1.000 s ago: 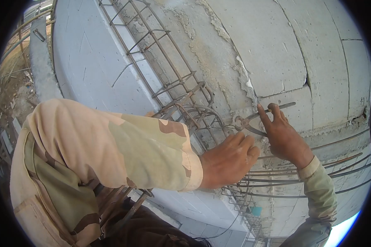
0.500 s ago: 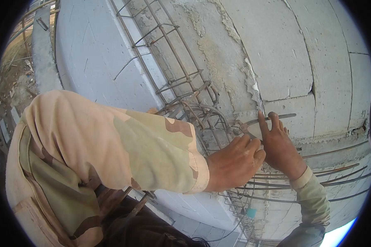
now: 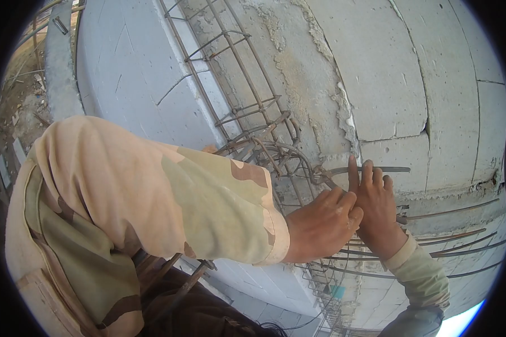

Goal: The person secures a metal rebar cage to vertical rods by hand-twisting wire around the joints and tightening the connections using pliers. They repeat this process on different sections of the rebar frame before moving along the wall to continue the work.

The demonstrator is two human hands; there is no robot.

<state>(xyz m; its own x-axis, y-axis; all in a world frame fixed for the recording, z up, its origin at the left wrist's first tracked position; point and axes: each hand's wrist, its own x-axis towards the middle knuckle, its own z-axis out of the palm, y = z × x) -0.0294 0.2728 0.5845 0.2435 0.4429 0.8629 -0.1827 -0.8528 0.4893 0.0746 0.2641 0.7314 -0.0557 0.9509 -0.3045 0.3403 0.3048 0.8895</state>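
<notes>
My left hand (image 3: 322,227) reaches in from the left in a camouflage sleeve (image 3: 219,208). Its fingers are curled together, and what they pinch is hidden. Against its fingertips is my right hand (image 3: 375,210), its fingers laid over the upper handle of dark metal pliers (image 3: 396,169). The other handle runs down behind the hands. At the left end of the tool, the jaws touch the bent bars and wire of a rebar cage (image 3: 275,149). The handles are spread apart.
The rebar cage runs up along a rough mortar strip (image 3: 289,62) between a pale panel (image 3: 123,73) and grey block wall (image 3: 371,84). Several bars (image 3: 461,244) stick out at the right. Rubble ground (image 3: 25,101) shows far left.
My right hand has shifted slightly down and turned, its fingers now more upright. The upper plier handle has swung down to nearly level. My left hand has barely moved.
</notes>
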